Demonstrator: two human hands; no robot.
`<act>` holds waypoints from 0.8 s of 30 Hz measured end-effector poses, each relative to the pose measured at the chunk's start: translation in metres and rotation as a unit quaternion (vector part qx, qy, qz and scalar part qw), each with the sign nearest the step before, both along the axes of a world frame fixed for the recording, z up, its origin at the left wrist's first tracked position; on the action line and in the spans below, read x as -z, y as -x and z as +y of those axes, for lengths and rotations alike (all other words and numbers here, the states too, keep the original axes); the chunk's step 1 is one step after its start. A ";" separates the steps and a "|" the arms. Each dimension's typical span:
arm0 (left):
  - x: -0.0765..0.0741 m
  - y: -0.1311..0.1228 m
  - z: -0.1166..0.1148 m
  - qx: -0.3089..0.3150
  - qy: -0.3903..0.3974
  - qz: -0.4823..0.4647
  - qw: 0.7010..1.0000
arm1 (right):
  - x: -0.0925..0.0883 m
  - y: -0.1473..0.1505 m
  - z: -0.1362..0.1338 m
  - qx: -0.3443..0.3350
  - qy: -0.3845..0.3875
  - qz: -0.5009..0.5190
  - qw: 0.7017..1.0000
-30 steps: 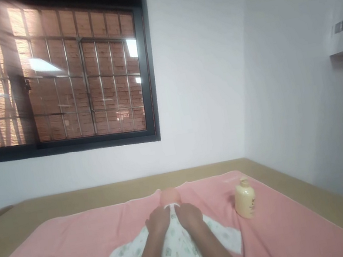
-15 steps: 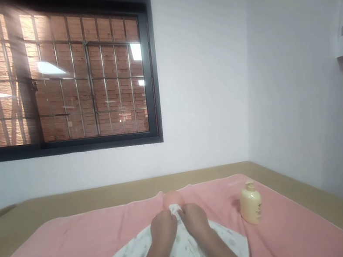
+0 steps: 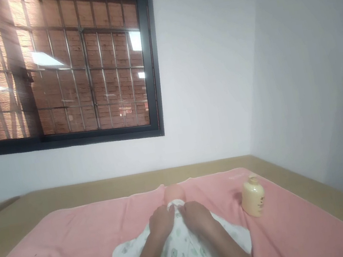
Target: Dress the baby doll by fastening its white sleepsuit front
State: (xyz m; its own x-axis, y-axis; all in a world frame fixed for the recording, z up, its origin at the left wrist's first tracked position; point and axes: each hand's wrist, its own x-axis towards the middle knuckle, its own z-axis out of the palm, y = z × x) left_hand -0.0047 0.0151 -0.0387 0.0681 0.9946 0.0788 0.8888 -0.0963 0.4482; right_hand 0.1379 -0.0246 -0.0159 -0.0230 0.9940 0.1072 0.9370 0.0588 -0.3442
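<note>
A white long-sleeved baby garment [image 3: 175, 254] with small green and pink prints lies with its sleeves spread to both sides. Past its neckline shows a smooth, rounded, pinkish head [image 3: 174, 192], which looks like a doll's; any face is hidden. My left hand [image 3: 162, 221] pinches the neckline on its left side, close to the head. Opposite it, my right hand [image 3: 197, 216] is closed on the right side of the same neckline. The fingertips of both hands nearly meet, and the backs of the hands cover part of the shoulders.
Beneath everything is a wrinkled pink cloth [image 3: 88, 240] on a tan surface [image 3: 134, 183]. A cream-coloured bottle [image 3: 253, 197] with dark lettering stands to the right of the garment. A white wall [image 3: 205, 74] and a barred window [image 3: 88, 72] rise behind.
The neckline, bunched to a point before, is now drawn wider across the base of the head. Both hands keep their hold, slightly farther apart. The view has shifted slightly.
</note>
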 end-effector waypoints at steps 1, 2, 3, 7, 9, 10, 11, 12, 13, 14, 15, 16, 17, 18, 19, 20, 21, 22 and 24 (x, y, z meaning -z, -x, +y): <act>0.000 -0.002 -0.001 -0.002 -0.013 0.015 1.000 | -0.001 0.000 -0.001 -0.005 0.001 0.002 1.000; -0.001 -0.005 -0.002 -0.003 -0.029 0.037 0.999 | 0.000 0.000 0.000 -0.009 0.001 0.006 1.000; -0.001 -0.008 -0.004 0.000 -0.045 0.060 0.997 | 0.002 -0.002 0.002 -0.010 0.002 0.010 1.000; -0.004 -0.016 -0.007 0.017 -0.069 0.108 0.992 | 0.010 -0.013 0.015 0.001 0.027 0.021 0.999; -0.005 -0.013 -0.007 0.017 -0.061 0.103 0.993 | 0.009 -0.015 0.015 -0.003 0.030 0.020 0.999; -0.006 -0.010 -0.006 0.020 -0.050 0.094 0.994 | 0.007 -0.015 0.012 -0.009 0.025 0.018 0.999; -0.007 -0.006 -0.006 0.028 -0.034 0.079 0.996 | 0.004 -0.013 0.008 -0.017 0.017 0.017 1.000; -0.008 -0.001 -0.005 0.041 -0.016 0.060 0.997 | 0.001 -0.010 0.004 -0.026 0.009 0.016 0.999; -0.010 0.003 -0.005 0.057 0.001 0.040 0.998 | -0.002 -0.007 0.000 -0.035 0.001 0.019 0.999; -0.011 0.006 -0.004 0.073 0.013 0.025 0.997 | -0.004 -0.004 -0.003 -0.044 -0.006 0.024 0.999; -0.012 0.007 -0.005 0.081 0.018 0.019 0.996 | -0.005 -0.002 -0.004 -0.048 -0.010 0.028 0.998; -0.014 0.007 -0.005 0.079 0.016 0.024 0.996 | -0.004 0.000 -0.004 -0.046 -0.011 0.030 0.998; -0.015 0.005 -0.006 0.069 0.009 0.035 0.997 | -0.002 0.000 -0.002 -0.037 -0.008 0.028 0.999; -0.016 0.002 -0.008 0.056 -0.001 0.049 0.997 | 0.001 -0.002 0.001 -0.022 -0.001 0.025 0.999; -0.017 -0.002 -0.009 0.043 -0.014 0.064 0.997 | 0.005 -0.004 0.005 -0.006 0.009 0.024 1.000; -0.018 -0.006 -0.010 0.035 -0.027 0.075 0.996 | 0.008 -0.008 0.010 0.004 0.022 0.028 0.999; -0.019 -0.009 -0.011 0.034 -0.039 0.079 0.996 | 0.011 -0.013 0.014 0.006 0.033 0.036 0.999; -0.019 -0.011 -0.012 0.040 -0.046 0.076 0.995 | 0.013 -0.017 0.018 0.001 0.042 0.047 0.998; -0.018 -0.010 -0.012 0.053 -0.040 0.060 0.996 | 0.013 -0.023 0.019 -0.021 0.048 0.062 0.997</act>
State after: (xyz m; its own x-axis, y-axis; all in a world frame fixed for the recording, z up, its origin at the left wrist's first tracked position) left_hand 0.0052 0.0031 -0.0210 0.1851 0.9724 0.1423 0.9186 -0.2227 0.3266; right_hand 0.1610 -0.0052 -0.0289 -0.0569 0.9983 0.0157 0.8844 0.0577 -0.4632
